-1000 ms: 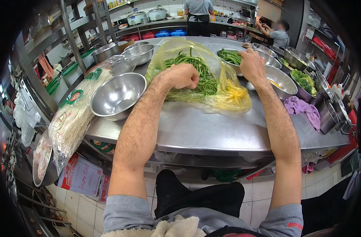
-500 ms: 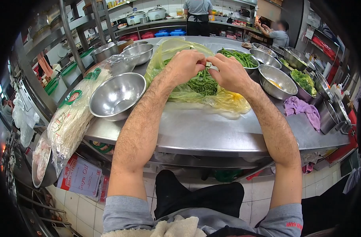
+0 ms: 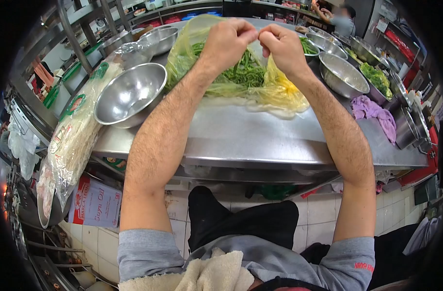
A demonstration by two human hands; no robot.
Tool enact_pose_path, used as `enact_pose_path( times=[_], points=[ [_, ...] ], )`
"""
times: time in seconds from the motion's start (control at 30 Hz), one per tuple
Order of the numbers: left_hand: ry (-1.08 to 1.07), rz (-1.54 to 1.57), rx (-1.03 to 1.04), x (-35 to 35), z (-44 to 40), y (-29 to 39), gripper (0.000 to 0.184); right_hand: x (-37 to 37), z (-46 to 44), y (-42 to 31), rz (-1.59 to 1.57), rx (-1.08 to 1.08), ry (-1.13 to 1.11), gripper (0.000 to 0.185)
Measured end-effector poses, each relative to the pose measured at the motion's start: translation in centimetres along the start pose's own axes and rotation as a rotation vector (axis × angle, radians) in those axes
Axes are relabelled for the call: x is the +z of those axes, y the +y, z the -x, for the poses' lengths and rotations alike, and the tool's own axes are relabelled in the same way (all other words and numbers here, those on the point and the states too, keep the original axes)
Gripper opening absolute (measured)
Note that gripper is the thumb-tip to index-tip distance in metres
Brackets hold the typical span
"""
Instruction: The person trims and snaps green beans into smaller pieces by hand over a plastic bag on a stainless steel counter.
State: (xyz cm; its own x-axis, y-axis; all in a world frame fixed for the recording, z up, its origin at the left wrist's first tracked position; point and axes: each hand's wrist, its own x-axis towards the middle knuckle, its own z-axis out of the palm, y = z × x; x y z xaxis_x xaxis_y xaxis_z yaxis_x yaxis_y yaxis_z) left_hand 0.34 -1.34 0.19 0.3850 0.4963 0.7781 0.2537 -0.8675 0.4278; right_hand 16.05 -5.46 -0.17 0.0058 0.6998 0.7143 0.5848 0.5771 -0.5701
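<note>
Both hands are raised close together over an open yellow plastic bag (image 3: 279,92) on the steel table. Green beans (image 3: 243,72) lie inside the bag. My left hand (image 3: 231,41) is closed in a pinch, and my right hand (image 3: 282,46) pinches just beside it with a narrow gap between the fingertips. Anything between those fingers is too small to make out. Behind my right hand, a steel bowl of green beans (image 3: 307,47) is partly hidden. To the left of the bag stands a steel bowl (image 3: 131,94).
Bagged white noodles (image 3: 76,140) lie along the table's left side. Several steel bowls, one with leafy greens (image 3: 375,80), line the right, beside a purple cloth (image 3: 374,114). A soya oil box (image 3: 97,201) is at lower left. A person (image 3: 342,22) is at the back right.
First my right hand moved from the bean bowl to meet my left hand over the bag. Now both are higher, with a small gap between them. The view has tilted downward.
</note>
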Motion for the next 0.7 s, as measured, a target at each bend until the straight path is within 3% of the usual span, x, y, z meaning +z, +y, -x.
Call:
enact_pose_path(
  times=[0.1,0.17,0.23,0.3,0.33,0.37,0.43,0.5,0.57,0.63,0.7],
  points=[
    [0.07,0.046,-0.069,-0.3,-0.3,0.4,0.02,0.1,0.4,-0.8,-0.103,0.074,-0.031,0.021],
    [0.237,0.065,-0.178,-1.0,-1.0,0.3,0.02,0.0,0.4,-0.4,0.176,0.013,-0.122,0.02],
    [0.329,0.126,-0.106,-1.2,-1.6,-2.0,0.015,-0.2,0.7,1.4,0.301,-0.045,-0.192,0.013],
    [0.496,0.234,0.0,-1.9,-2.2,-3.2,0.011,-0.4,0.6,2.5,0.756,-0.164,-0.456,0.017],
    [0.53,0.274,-0.021,-1.9,-2.4,-3.4,0.009,-0.5,0.9,2.6,0.747,-0.192,-0.438,0.031],
    [0.532,0.275,-0.013,-1.9,-2.5,-3.6,0.009,-0.6,0.9,2.7,0.752,-0.196,-0.432,0.031],
    [0.429,0.359,-0.091,-2.0,-2.5,-4.1,0.008,-0.6,0.8,1.6,0.448,-0.049,-0.309,0.039],
    [0.467,0.405,-0.088,-1.7,-2.4,-3.7,0.013,-0.6,0.4,0.6,0.364,0.003,-0.287,0.036],
    [0.413,0.231,-0.081,-1.8,-1.4,-2.6,0.02,-0.4,0.3,-0.1,0.131,0.114,-0.308,0.033],
    [0.385,0.195,-0.12,-1.9,-1.0,-0.6,0.019,-0.2,0.3,-0.7,0.105,0.079,-0.291,0.031],
    [0.367,0.249,-0.188,-1.9,-0.9,-0.6,0.017,-0.4,0.3,-1.3,0.277,0.088,-0.316,0.029]
  ],
)
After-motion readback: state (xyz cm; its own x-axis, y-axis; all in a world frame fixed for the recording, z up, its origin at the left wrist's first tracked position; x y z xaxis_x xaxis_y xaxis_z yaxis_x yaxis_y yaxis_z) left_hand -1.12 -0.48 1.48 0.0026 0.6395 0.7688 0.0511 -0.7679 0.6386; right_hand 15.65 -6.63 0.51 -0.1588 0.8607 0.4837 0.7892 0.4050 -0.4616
